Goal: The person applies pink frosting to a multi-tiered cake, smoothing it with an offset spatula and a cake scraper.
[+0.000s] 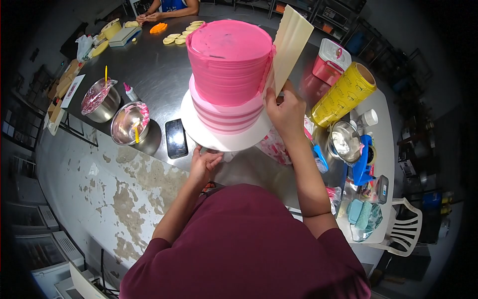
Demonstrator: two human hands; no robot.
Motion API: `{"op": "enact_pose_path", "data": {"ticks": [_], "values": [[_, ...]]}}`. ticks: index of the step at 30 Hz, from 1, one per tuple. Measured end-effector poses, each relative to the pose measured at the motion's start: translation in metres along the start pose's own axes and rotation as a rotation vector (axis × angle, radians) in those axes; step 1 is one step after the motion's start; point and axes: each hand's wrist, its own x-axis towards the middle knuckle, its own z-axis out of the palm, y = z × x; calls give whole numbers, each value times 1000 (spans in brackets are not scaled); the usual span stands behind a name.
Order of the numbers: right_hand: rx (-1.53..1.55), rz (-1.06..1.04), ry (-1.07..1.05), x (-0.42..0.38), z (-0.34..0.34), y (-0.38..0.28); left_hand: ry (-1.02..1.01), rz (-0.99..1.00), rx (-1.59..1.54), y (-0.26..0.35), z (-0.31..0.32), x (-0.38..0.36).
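Observation:
A tall two-tier cake (229,74) coated in pink frosting stands on a round white cake board (191,122). Its wider upper tier is deep pink with a ragged frosting rim; paler pink bands ring the lower tier. My right hand (286,109) is closed on a long cream-coloured cake scraper (294,42), held upright against the cake's right side. One edge of the scraper is wavy. At the front rim of the board, my left hand (203,163) grips the edge with thumb and fingers. Whatever supports the board is mostly hidden.
Left of the cake are a phone (176,138), two frosting-smeared metal bowls (102,107) and a piping bottle (131,92). On the right stand a yellow film roll (346,94), a pink tub (331,60) and a bowl of white cream (344,143). Another person's hands (149,18) are across the table.

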Motion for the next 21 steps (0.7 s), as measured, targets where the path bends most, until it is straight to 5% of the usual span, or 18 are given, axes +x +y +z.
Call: {"op": "enact_pose_path", "data": {"ticks": [13, 21], "values": [[11, 14, -9, -1, 2, -1, 165, 166, -40, 18, -17, 18], [11, -7, 10, -1, 4, 1, 103, 52, -12, 12, -8, 11]]}}
